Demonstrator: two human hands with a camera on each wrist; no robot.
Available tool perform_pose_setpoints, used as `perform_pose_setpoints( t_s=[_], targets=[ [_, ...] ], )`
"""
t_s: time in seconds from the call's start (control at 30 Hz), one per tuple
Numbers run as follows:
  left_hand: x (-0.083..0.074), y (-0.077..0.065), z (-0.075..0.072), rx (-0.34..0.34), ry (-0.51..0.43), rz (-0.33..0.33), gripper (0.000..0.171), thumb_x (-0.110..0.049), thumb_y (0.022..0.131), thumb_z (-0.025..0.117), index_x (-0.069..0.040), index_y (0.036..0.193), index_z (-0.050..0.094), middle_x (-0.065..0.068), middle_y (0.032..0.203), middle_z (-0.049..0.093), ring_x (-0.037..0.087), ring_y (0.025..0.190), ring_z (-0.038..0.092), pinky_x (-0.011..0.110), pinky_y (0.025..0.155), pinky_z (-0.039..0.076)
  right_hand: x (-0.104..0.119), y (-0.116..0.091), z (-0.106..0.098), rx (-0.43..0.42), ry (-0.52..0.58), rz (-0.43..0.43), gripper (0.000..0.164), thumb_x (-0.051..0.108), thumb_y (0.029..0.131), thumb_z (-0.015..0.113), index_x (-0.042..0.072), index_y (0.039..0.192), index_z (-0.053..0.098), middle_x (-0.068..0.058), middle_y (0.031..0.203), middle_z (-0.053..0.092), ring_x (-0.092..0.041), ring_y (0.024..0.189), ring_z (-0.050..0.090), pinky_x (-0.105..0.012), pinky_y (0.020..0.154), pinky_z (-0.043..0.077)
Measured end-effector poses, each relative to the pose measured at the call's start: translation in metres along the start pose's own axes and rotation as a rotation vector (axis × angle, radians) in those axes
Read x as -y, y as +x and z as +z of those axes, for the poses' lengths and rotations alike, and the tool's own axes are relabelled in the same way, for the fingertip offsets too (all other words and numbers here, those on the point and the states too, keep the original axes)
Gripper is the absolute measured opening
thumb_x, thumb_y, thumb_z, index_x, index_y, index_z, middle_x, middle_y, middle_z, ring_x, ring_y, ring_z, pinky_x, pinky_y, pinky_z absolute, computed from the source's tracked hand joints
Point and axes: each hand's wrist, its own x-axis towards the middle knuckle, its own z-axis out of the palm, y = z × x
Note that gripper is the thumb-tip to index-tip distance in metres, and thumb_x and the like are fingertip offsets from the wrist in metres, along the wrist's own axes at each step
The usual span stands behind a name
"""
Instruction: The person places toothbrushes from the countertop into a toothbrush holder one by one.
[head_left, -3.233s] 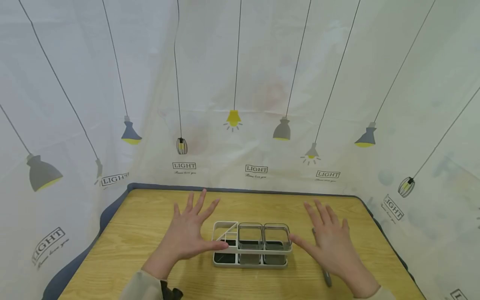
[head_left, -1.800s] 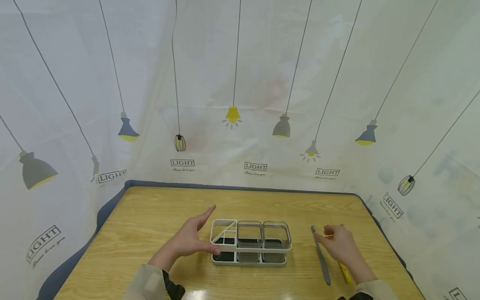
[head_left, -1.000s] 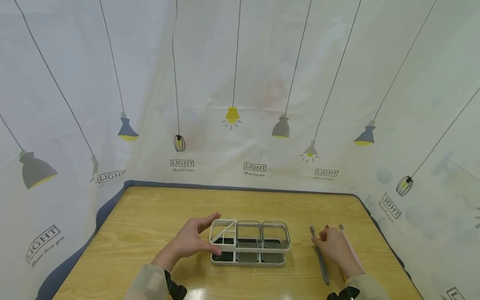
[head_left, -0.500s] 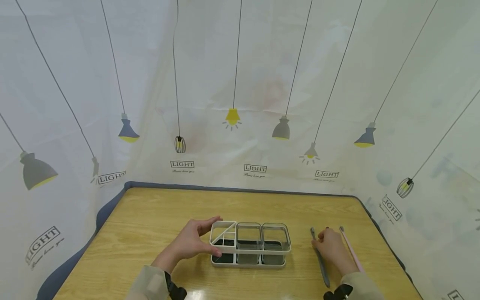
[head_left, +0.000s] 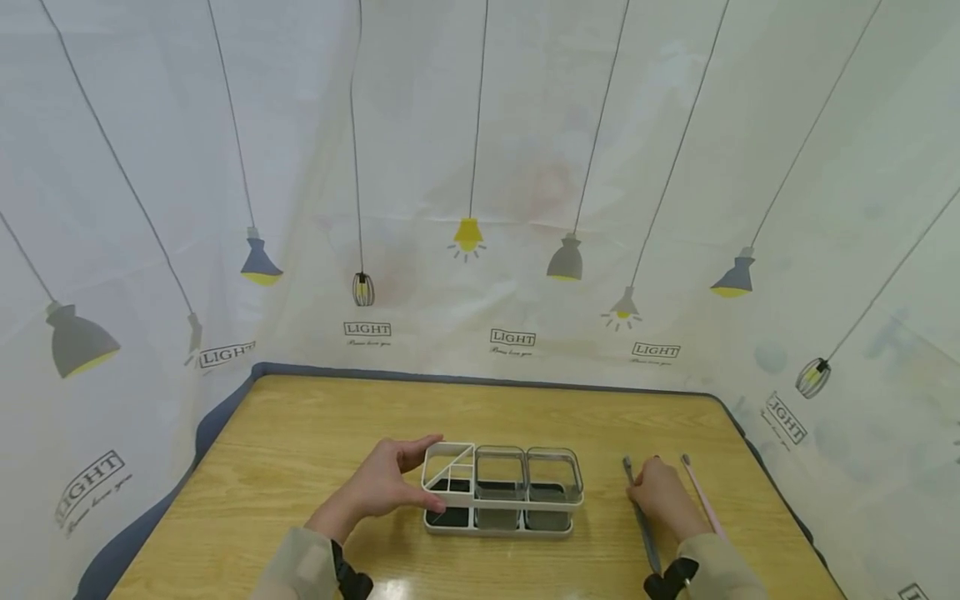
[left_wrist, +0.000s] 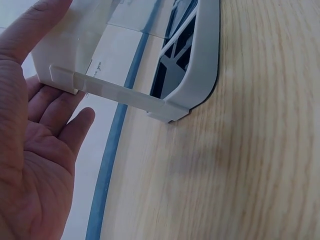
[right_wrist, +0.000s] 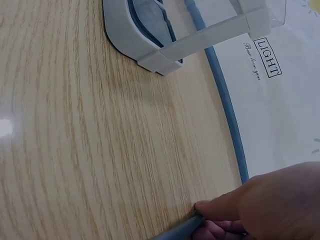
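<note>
A white two-tier toothbrush holder (head_left: pixel 517 504) with two clear cups (head_left: pixel 552 473) stands upright mid-table in the head view. My left hand (head_left: pixel 375 486) grips its left end, thumb in front and fingers behind; the left wrist view shows the thumb and fingers around the upper tier. To the right lies a grey toothbrush (head_left: pixel 645 533), bristle end away from me. My right hand (head_left: pixel 663 497) pinches it between thumb and fingers, as the right wrist view shows at its handle (right_wrist: pixel 177 231). Part of the handle is hidden by the wrist strap.
Right of my right hand lies a pink toothbrush (head_left: pixel 701 493), its near end behind the sleeve. The wooden table (head_left: pixel 315 417) has a blue edge along the back. A white curtain with printed lamps (head_left: pixel 480 125) surrounds it.
My left hand has come in from being spread and taken hold of the holder's left end. My right hand has lowered onto the grey toothbrush. A yellow handle seen earlier is hidden now.
</note>
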Motion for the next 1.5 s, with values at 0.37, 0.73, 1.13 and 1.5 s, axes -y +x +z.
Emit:
perform_pose_setpoints(
  t_s=[0.37,0.73,1.13,1.5],
  targets=[
    [0.000,0.002,0.000,0.023,-0.040,0.006,0.098,-0.029,0.073,0.101,-0.006,0.155,0.053,0.017,0.154,0.053,0.031,0.139,0.055,0.050,0.113,0.044,-0.004,0.001,0.000,0.001,0.072,0.041,0.012,0.000,0.086,0.069,-0.003,0.081,0.058,-0.011,0.078,0.059,-0.025,0.068,0.056,-0.035,0.059,0.049],
    [0.001,0.000,0.001,0.020,-0.063,-0.003,0.097,-0.030,0.073,0.101,-0.006,0.155,0.054,0.013,0.154,0.055,0.029,0.139,0.055,0.050,0.114,0.043,-0.010,-0.003,-0.001,-0.015,0.240,0.039,0.028,-0.002,0.078,0.070,0.006,0.056,0.056,-0.003,0.062,0.053,-0.013,0.051,0.041,-0.027,0.052,0.039],
    [-0.002,-0.001,-0.001,0.016,-0.066,0.000,0.095,-0.027,0.075,0.100,-0.004,0.155,0.054,0.014,0.153,0.055,0.031,0.139,0.055,0.053,0.114,0.043,-0.001,-0.006,-0.014,-0.050,0.289,0.009,0.024,0.004,0.097,0.064,-0.004,0.077,0.072,-0.002,0.060,0.060,-0.015,0.055,0.053,-0.028,0.052,0.042],
    [0.000,0.000,0.002,0.009,-0.048,0.003,0.095,-0.030,0.075,0.100,-0.006,0.155,0.054,0.012,0.150,0.059,0.031,0.138,0.056,0.051,0.112,0.045,0.010,-0.014,-0.030,-0.082,0.328,0.035,0.020,0.006,0.099,0.063,-0.012,0.098,0.073,-0.006,0.077,0.066,-0.019,0.070,0.057,-0.033,0.060,0.049]
  ],
)
